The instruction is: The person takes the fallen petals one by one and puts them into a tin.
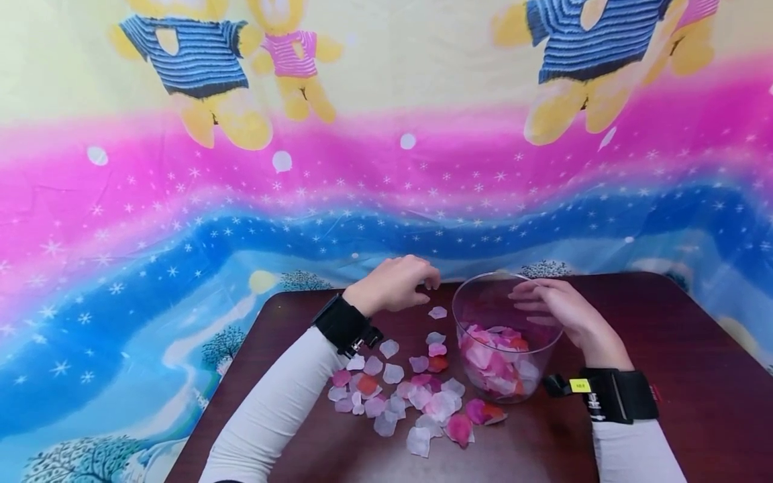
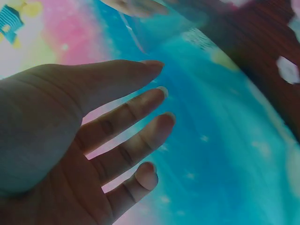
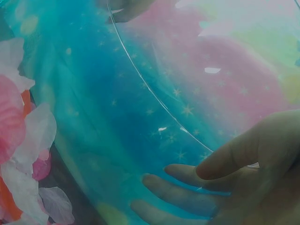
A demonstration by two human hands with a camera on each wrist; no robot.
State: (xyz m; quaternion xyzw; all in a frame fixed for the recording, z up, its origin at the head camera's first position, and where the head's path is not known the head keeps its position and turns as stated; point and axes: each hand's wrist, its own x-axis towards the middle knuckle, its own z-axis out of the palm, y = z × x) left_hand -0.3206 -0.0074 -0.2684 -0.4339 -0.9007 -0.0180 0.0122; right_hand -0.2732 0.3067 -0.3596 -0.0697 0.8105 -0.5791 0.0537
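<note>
A clear plastic tub (image 1: pixel 477 362) stands on the table, partly filled with pink, white and red artificial petals (image 1: pixel 498 359). My right hand (image 1: pixel 561 305) holds the tub's right rim, with the thumb and fingers on either side of the clear wall in the right wrist view. To the left of the tub, my left hand (image 1: pixel 395 282) hovers over the far part of the table. Its fingers (image 2: pixel 140 140) are relaxed and slightly bent, with nothing in them. Loose petals (image 1: pixel 392 373) lie scattered between the left forearm and the tub, some singly, some overlapping.
The dark wooden table (image 1: pixel 634 322) has its far edge against a printed cloth (image 1: pixel 386 174) with bears and snowflakes. One pale petal (image 1: pixel 437 312) lies near the left hand. Black camera straps (image 1: pixel 341 325) circle both wrists.
</note>
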